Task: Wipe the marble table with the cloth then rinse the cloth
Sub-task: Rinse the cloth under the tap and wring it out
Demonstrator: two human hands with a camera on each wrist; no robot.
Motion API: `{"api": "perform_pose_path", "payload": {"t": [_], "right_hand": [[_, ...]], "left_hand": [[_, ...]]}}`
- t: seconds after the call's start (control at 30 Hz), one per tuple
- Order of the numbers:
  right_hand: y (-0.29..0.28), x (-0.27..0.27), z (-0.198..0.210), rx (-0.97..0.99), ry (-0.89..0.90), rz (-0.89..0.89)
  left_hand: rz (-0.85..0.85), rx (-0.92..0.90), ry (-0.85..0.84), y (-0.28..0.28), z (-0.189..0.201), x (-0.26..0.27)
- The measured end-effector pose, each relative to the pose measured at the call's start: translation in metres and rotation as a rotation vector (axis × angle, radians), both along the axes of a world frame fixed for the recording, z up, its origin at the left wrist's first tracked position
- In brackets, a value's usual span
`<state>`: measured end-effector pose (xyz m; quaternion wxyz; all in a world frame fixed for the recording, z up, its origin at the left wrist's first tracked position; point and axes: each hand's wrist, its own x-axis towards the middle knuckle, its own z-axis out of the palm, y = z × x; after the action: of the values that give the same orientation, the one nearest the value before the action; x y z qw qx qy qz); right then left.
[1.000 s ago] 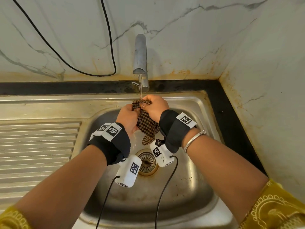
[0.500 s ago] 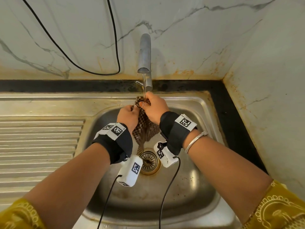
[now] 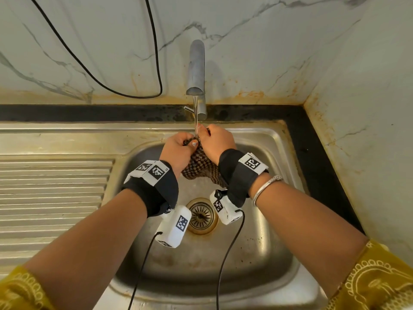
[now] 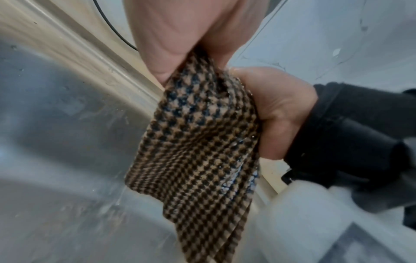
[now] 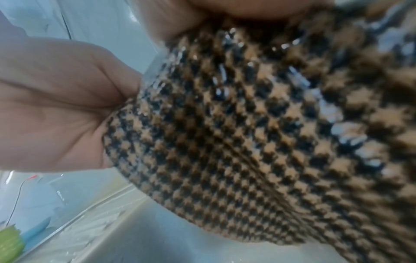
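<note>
A brown and black checked cloth (image 3: 201, 167) hangs bunched between both hands over the steel sink (image 3: 257, 253). My left hand (image 3: 178, 148) grips its upper left part, and my right hand (image 3: 215, 142) grips the upper right. A thin stream of water falls from the tap (image 3: 196, 70) onto the top of the cloth between the hands. In the left wrist view the cloth (image 4: 200, 151) dangles wet from the left hand (image 4: 175, 44), with the right hand (image 4: 276, 113) clamped on its far side. The right wrist view is filled by the wet cloth (image 5: 258, 133), the left hand (image 5: 58, 99) beside it.
The drain (image 3: 202, 214) lies under the hands. A ribbed draining board (image 3: 51, 198) extends left of the basin. Stained marble walls stand behind and to the right. A black cable (image 3: 107, 70) loops down the back wall. A green item (image 5: 9, 243) shows at the sink's edge.
Both hands stay under the running tap, working the cloth together. The cloth's hanging tail has drawn up shorter and more bunched. The view has shifted slightly.
</note>
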<state>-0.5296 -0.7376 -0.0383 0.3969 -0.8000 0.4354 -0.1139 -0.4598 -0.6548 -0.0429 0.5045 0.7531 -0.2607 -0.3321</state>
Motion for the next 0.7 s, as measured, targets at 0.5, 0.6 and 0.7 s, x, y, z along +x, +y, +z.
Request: {"api": "perform_pose_path", "payload": {"t": [0.5,0.6,0.7], "right_hand": [[0.013,-0.004,0.004,0.600,-0.449,-0.215],[0.015,-0.002,0.007,0.820,-0.532,-0.302],[0.018,0.002,0.013,0.862,-0.557,-0.257]], "left_hand": [[0.137,0.074,-0.216,0.007,-0.006,0.007],[0.214,0.209,-0.392,0.014,-0.005,-0.003],[0.240,0.110,-0.494,0.014,0.004,-0.018]]}}
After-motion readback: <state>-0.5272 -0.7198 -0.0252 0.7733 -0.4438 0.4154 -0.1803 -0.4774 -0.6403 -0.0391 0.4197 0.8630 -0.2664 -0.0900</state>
